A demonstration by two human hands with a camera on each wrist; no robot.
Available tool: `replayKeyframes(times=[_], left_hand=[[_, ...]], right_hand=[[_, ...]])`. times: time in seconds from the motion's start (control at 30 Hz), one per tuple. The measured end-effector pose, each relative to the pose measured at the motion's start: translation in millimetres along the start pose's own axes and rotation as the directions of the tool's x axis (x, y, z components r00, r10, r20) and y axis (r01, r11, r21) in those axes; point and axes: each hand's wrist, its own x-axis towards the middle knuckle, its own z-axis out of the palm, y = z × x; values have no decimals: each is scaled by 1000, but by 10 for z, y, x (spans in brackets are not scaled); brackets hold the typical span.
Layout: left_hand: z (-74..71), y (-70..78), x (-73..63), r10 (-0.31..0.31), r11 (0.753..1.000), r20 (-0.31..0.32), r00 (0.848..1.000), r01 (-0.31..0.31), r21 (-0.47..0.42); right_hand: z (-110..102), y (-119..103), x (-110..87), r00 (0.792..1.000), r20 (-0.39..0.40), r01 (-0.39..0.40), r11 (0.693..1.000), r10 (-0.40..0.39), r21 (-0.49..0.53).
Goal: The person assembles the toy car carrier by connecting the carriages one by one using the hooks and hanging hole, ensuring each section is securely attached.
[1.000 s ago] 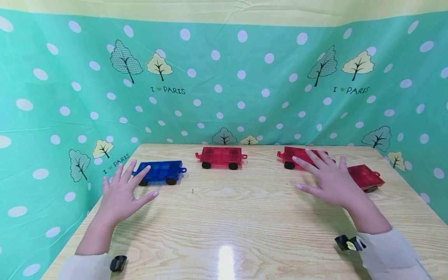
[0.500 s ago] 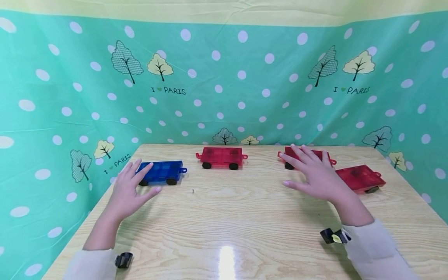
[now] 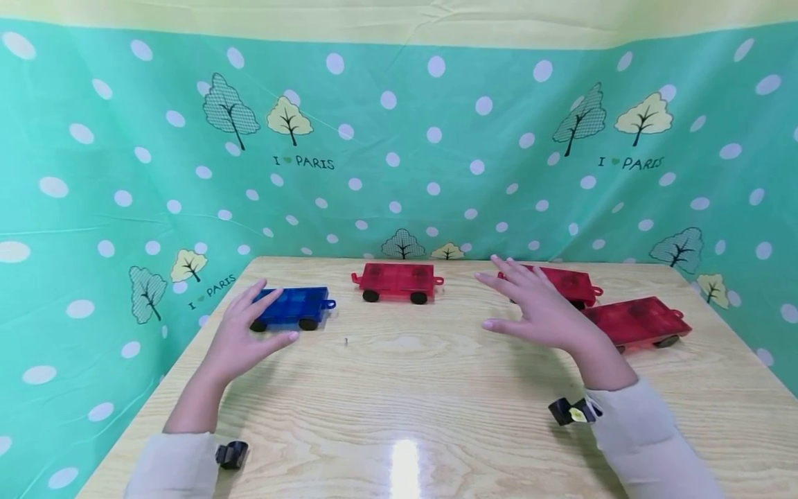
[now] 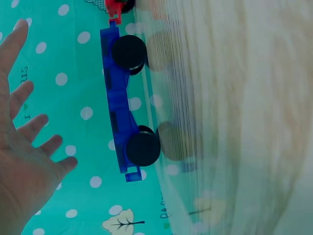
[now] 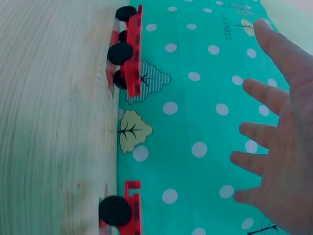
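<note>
Above the table, my left hand [image 3: 243, 339] hovers with fingers apart, nearest to a blue toy train car [image 3: 291, 305] with black wheels. The left wrist view shows a gap between that hand [image 4: 29, 156] and the blue car [image 4: 117, 100]. On the other side my right hand [image 3: 536, 305] is also raised, fingers spread, holding nothing. It partly covers one red toy train car [image 3: 570, 283]; a second red car [image 3: 645, 320] sits angled beside its wrist. Another red car [image 3: 399, 278] stands at the back middle, between the hands.
The wood-grain table [image 3: 399, 388] reflects a bright light near its front. A green dotted cloth [image 3: 399, 138] with printed trees hangs behind and at the sides. A tiny dark speck [image 3: 346, 341] lies near the blue car.
My right hand has moved left, uncovering more of the two right-hand red cars. My left hand has shifted a little to the right. The cars stay in place.
</note>
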Motion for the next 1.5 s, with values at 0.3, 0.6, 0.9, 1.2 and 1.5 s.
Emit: replayKeyframes(times=[0.3,0.6,0.9,1.2,1.5], left_hand=[[18,-33,23,-45,995,-6,999,44,-87],[43,-126,84,-91,986,-3,996,90,-139],[41,-201,180,-90,984,62,994,99,-148],[18,-267,248,-133,977,136,982,153,-146],[-32,-313,416,-121,984,207,971,145,-106]], right_hand=[[111,-80,125,999,13,47,991,-49,121],[291,-116,326,998,-34,69,957,-62,283],[490,-140,557,995,-83,76,918,-47,390],[616,-175,775,996,-86,61,892,-25,448],[739,-172,1026,993,-95,-12,876,66,482]])
